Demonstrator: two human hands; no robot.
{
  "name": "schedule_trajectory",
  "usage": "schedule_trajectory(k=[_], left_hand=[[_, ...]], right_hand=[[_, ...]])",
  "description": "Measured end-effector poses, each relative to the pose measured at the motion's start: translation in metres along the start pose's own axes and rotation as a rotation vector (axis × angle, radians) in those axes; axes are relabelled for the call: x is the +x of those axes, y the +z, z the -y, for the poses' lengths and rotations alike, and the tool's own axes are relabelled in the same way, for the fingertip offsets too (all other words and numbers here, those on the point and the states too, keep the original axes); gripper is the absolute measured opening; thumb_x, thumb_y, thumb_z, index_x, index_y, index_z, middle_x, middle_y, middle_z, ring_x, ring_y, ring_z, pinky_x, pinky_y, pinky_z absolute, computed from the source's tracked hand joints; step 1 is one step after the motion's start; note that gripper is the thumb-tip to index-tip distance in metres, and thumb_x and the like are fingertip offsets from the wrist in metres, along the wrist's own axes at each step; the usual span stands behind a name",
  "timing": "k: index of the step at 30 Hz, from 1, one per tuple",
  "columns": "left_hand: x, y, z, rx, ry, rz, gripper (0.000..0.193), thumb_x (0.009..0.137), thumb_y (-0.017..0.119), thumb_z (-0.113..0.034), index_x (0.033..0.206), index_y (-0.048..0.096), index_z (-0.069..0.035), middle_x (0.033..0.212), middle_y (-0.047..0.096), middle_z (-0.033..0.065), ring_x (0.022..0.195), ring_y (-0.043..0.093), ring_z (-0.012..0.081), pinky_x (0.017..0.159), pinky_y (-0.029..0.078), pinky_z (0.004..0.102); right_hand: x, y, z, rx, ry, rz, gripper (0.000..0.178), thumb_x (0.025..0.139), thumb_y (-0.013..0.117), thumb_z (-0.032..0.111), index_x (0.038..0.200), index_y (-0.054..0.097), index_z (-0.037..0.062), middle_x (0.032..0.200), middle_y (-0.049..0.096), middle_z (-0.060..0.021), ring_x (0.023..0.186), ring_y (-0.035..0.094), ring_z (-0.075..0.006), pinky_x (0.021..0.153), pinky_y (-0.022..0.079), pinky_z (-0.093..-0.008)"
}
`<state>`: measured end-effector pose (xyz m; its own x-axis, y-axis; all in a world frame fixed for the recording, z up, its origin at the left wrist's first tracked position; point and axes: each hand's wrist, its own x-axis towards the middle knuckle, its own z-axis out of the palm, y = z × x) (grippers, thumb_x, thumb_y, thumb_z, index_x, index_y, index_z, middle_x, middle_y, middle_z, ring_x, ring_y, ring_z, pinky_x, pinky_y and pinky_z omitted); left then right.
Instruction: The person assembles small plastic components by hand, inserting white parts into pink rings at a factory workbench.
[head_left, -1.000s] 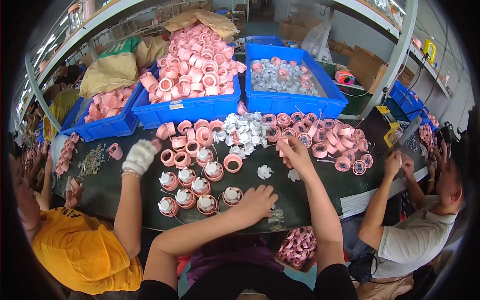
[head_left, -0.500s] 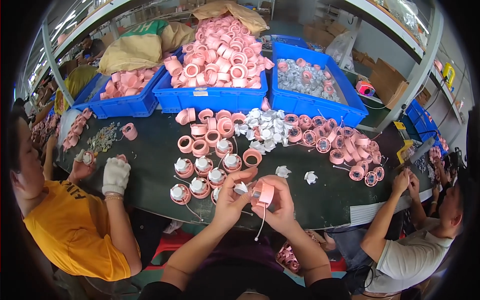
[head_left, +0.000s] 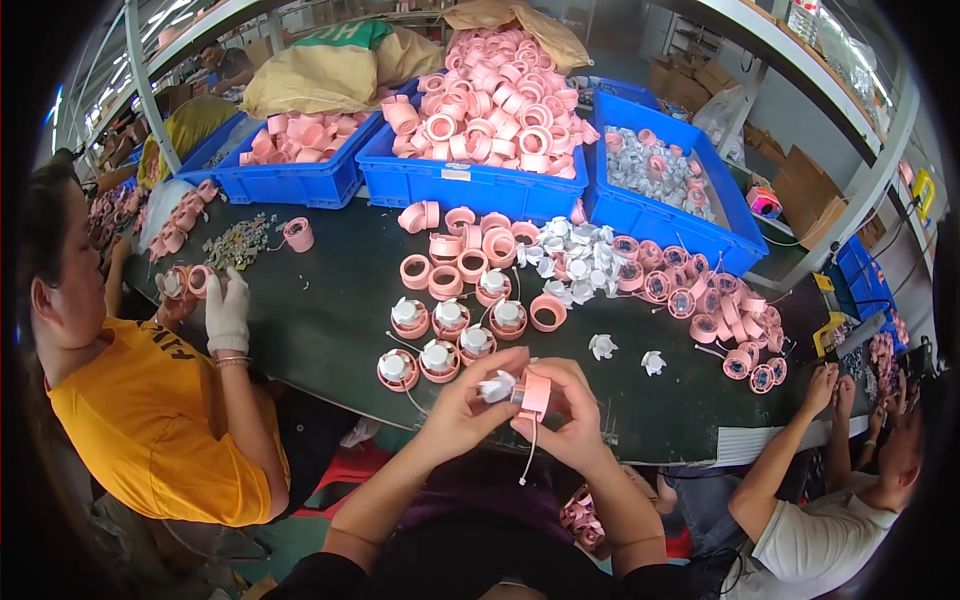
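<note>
In front of me, my left hand (head_left: pixel 462 412) pinches a small white finned cap (head_left: pixel 495 387) between thumb and fingertips. My right hand (head_left: pixel 572 420) grips a pink ring-shaped housing (head_left: pixel 537 392), turned on its side, with a short grey cylinder showing at its left end. The cap sits right beside that end; whether they touch, I cannot tell. A thin white cable (head_left: pixel 531 458) with a small plug dangles from the housing. Just beyond my left hand stand several pink housings topped with white caps (head_left: pixel 438 356). One pink ring (head_left: pixel 547 313) is nearby.
Loose white caps (head_left: pixel 580 255) lie heaped mid-table, with two single ones nearer me. Pink housings with dark insides (head_left: pixel 725 305) are piled at right. Behind are blue bins (head_left: pixel 470 186) of pink rings and white caps. Co-workers sit at left, in a yellow shirt (head_left: pixel 160 430), and right.
The white cap has turned in my left fingers and come in line with the housing's end. My view has shifted left and up. The left co-worker's gloved hand has moved.
</note>
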<state>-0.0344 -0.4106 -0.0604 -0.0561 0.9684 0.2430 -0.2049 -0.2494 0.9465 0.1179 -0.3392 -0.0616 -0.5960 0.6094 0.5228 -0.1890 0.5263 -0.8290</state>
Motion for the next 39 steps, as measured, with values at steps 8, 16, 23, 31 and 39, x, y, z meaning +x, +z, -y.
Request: schedule_trajectory(k=[8, 16, 23, 31, 39], left_hand=[[-0.007, 0.014, 0.012, -0.398, 0.120, -0.109, 0.039, 0.086, 0.038, -0.005, 0.125, 0.037, -0.001, 0.134, 0.038, 0.0209, 0.126, 0.037, 0.0303, 0.103, 0.031, 0.0415], [-0.008, 0.011, 0.007, -0.388, 0.223, -0.130, 0.038, 0.097, 0.033, -0.022, 0.127, 0.034, 0.001, 0.134, 0.037, 0.0201, 0.123, 0.039, 0.0254, 0.104, 0.029, 0.0384], [-0.012, 0.011, 0.004, -0.331, 0.193, -0.092, 0.039, 0.097, 0.033, -0.025, 0.129, 0.033, -0.001, 0.137, 0.033, 0.0168, 0.123, 0.038, 0.0233, 0.102, 0.032, 0.0363], [-0.013, 0.010, 0.003, -0.366, 0.229, -0.090, 0.039, 0.097, 0.033, -0.022, 0.130, 0.031, -0.001, 0.138, 0.031, 0.0192, 0.127, 0.034, 0.0250, 0.106, 0.025, 0.0372], [-0.014, 0.012, 0.000, -0.344, 0.232, -0.117, 0.040, 0.097, 0.033, -0.021, 0.131, 0.029, -0.001, 0.137, 0.032, 0.0209, 0.127, 0.034, 0.0272, 0.105, 0.027, 0.0382]], right_hand=[[0.004, 0.017, -0.001, -0.056, -0.090, -0.020, 0.057, 0.064, 0.077, 0.006, 0.115, 0.050, 0.0014, 0.112, 0.047, -0.0118, 0.092, 0.054, -0.0184, 0.057, 0.054, -0.0226], [0.003, 0.017, 0.012, -0.238, -0.131, -0.014, 0.061, 0.061, 0.079, 0.005, 0.114, 0.051, -0.0013, 0.112, 0.046, -0.0158, 0.096, 0.057, -0.0226, 0.068, 0.056, -0.0283], [0.005, 0.024, 0.013, -0.301, -0.195, -0.070, 0.057, 0.063, 0.079, 0.012, 0.113, 0.055, 0.0012, 0.111, 0.051, -0.0118, 0.091, 0.056, -0.0191, 0.056, 0.049, -0.0235], [0.004, 0.024, 0.024, -0.376, -0.208, -0.050, 0.057, 0.062, 0.080, 0.013, 0.112, 0.056, 0.0003, 0.111, 0.049, -0.0131, 0.092, 0.058, -0.0238, 0.072, 0.050, -0.0302], [0.007, 0.025, 0.027, -0.414, -0.220, -0.052, 0.057, 0.062, 0.080, 0.013, 0.112, 0.056, -0.0005, 0.112, 0.049, -0.0136, 0.093, 0.058, -0.0248, 0.074, 0.051, -0.0309]])
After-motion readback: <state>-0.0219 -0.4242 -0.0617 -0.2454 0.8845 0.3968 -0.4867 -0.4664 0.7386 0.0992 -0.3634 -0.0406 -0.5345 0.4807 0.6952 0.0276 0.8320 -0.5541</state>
